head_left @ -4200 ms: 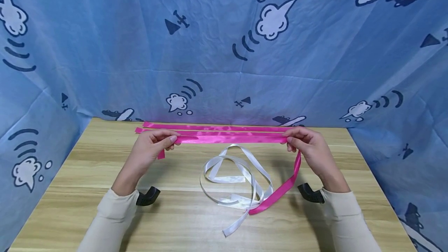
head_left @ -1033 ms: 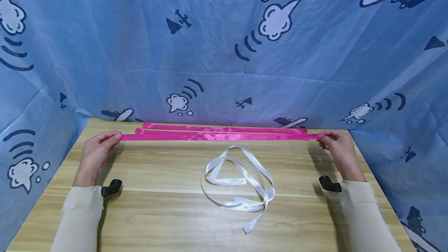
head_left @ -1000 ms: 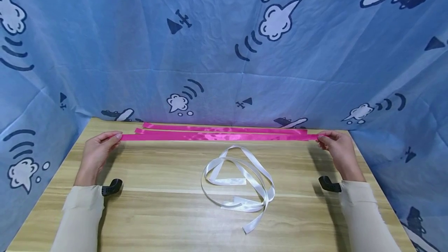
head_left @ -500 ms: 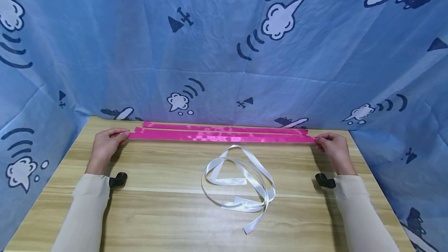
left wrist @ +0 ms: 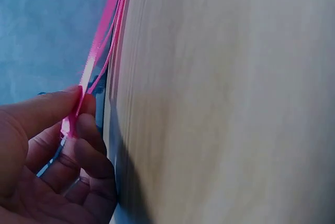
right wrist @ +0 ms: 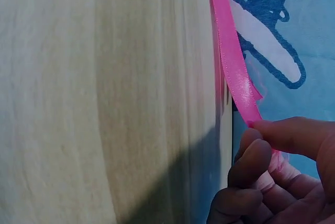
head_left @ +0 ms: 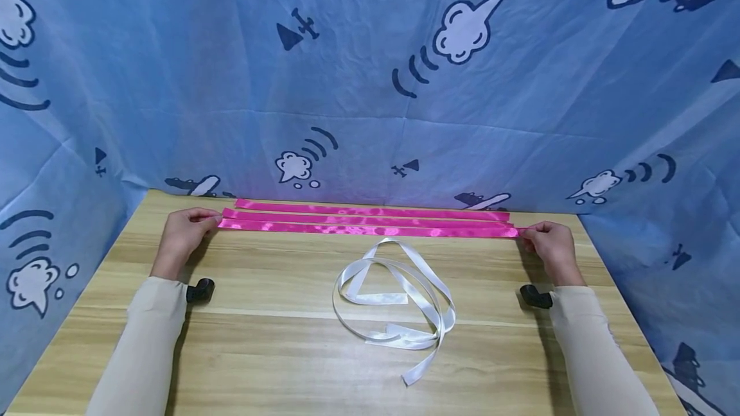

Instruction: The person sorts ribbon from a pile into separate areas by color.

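Stretched between both hands, a pink satin ribbon [head_left: 370, 230] runs straight across the back of the table. My left hand [head_left: 184, 239] pinches its left end between thumb and fingers; the left wrist view shows the ribbon [left wrist: 94, 51] raised a little from the tabletop near that hand. At the opposite end my right hand [head_left: 552, 246] pinches the ribbon [right wrist: 235, 62] in the same way. Just behind it lie two more pink ribbons, a middle ribbon [head_left: 347, 218] and a back ribbon [head_left: 370, 210], roughly parallel to it.
A loosely looped white ribbon [head_left: 430, 287] lies on the wooden table [head_left: 277, 352], right of the middle. Behind the table hangs a blue printed cloth [head_left: 358, 69], which also covers both sides. Black wrist cameras [head_left: 200, 291] sit at each sleeve.
From a short folded span in mid-air, the pink ribbon was drawn out wide. Over the last second, my left hand moved right and the ribbon shifted slightly toward the front, beside the other two.
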Demonstrator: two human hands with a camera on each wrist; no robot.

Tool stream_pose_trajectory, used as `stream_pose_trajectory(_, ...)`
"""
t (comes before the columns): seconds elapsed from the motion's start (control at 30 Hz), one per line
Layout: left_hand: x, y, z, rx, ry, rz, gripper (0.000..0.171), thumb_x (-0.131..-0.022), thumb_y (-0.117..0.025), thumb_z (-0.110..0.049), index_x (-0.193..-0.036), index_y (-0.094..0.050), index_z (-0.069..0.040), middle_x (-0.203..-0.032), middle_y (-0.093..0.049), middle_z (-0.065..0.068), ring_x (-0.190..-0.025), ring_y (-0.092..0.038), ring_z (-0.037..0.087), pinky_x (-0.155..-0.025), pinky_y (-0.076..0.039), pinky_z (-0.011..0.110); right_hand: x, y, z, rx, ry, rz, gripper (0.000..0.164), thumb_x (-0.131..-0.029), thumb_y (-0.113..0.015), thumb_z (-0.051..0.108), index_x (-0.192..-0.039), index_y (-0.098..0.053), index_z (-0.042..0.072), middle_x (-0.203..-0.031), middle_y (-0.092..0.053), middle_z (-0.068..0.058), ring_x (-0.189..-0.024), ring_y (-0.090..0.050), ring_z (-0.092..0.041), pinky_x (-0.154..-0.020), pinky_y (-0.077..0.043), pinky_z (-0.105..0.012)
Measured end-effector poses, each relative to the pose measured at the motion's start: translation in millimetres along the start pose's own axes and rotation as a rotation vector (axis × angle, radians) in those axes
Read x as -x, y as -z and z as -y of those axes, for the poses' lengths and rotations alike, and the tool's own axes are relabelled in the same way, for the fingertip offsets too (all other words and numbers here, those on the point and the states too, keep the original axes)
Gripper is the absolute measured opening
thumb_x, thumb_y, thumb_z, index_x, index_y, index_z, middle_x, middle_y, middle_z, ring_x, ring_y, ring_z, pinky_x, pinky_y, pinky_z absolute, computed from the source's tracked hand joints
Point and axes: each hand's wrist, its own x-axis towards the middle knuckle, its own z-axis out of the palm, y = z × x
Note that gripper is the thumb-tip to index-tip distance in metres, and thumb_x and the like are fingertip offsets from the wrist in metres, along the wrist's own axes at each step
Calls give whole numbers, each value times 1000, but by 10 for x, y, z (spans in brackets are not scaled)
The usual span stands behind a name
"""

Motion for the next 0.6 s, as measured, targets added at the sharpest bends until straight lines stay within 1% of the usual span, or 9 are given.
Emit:
stream_pose_trajectory(0.13,12,2,-35,-7,11,18,34,-104,-66,-23,-128,-71,2,-87,-66,-12,-80,-55,4,-66,-49,18,1,-2,-16,-3,7,2,19,-104,-58,10,-113,-65,-6,-74,-62,6,-67,-58,-8,-60,-54,-19)
stream_pose_trajectory(0.27,26,-3,-47,-13,3,29,33,-104,-66,-20,-126,-71,4,-81,-65,-15,-78,-55,2,-66,-48,18,-1,5,-40,-6,16,9,20,-104,-58,9,-114,-64,-7,-72,-62,5,-66,-58,-8,-60,-54,-20)
stream_pose_trajectory(0.37,35,-14,-52,-24,-5,28,32,-104,-66,-19,-125,-71,4,-82,-67,-12,-78,-55,2,-66,-47,17,-5,9,-58,-12,20,13,21,-104,-58,10,-114,-65,-8,-71,-62,6,-65,-57,-8,-59,-54,-20)
stream_pose_trajectory(0.43,37,-21,-55,-34,-3,22,33,-104,-66,-20,-126,-71,4,-91,-71,-3,-83,-56,5,-66,-47,16,-4,8,-63,-13,24,12,21,-104,-58,9,-113,-64,-9,-71,-62,5,-64,-57,-8,-59,-54,-20)
stream_pose_trajectory(0.5,41,-26,-54,-41,8,17,34,-104,-66,-21,-127,-70,4,-104,-72,8,-91,-58,11,-68,-46,16,-3,12,-66,-11,32,12,22,-104,-58,10,-114,-64,-9,-72,-63,4,-64,-57,-8,-59,-54,-20)
stream_pose_trajectory(0.6,55,-16,-44,-47,23,7,35,-104,-66,-21,-129,-69,3,-125,-67,20,-105,-58,21,-73,-45,18,1,23,-76,-9,36,11,23,-104,-58,10,-116,-63,-9,-75,-63,4,-66,-58,-9,-60,-55,-20)
